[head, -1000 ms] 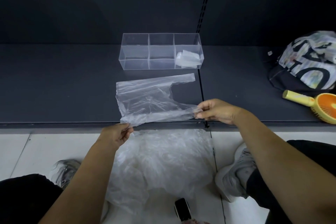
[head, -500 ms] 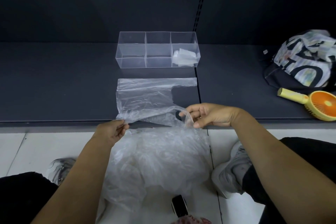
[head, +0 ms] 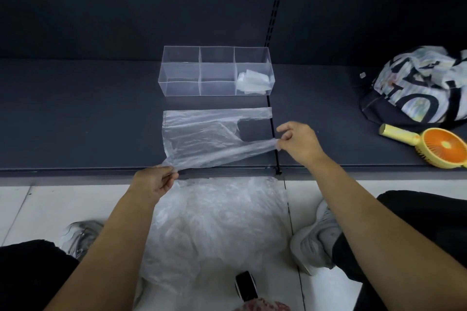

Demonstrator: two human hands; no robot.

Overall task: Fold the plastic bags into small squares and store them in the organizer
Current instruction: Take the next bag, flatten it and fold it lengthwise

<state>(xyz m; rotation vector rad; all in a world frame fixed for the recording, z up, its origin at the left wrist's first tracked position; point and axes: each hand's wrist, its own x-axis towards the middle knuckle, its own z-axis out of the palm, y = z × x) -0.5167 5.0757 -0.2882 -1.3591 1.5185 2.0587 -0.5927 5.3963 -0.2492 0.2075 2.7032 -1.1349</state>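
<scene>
Seen from the head camera, a person sitting on a pale floor works at a low dark shelf [head: 75, 113] with two bare hands and one clear plastic bag [head: 202, 139]. The bag lies mostly flat on the shelf, just in front of a clear organizer [head: 182, 78] of three compartments. The left hand [head: 154, 182] pinches the bag's near bottom corner at the shelf's front edge, thumb and fingers closed on the film. The right hand [head: 298, 144] pinches the end of the nearer of the bag's two handles between thumb and forefinger, its other fingers raised and apart; the film is stretched taut between the hands, while the farther handle lies flat. Folded plastic [head: 252, 83] sits in the organizer's right compartment, the number of pieces unclear; the other two hold nothing. A loose heap of clear bags [head: 214, 222] rests on the floor between two grey shoes [head: 313, 242]. One yellow-and-orange handheld fan [head: 439, 146] and one printed cap [head: 417, 88] lie on the shelf, well right.
</scene>
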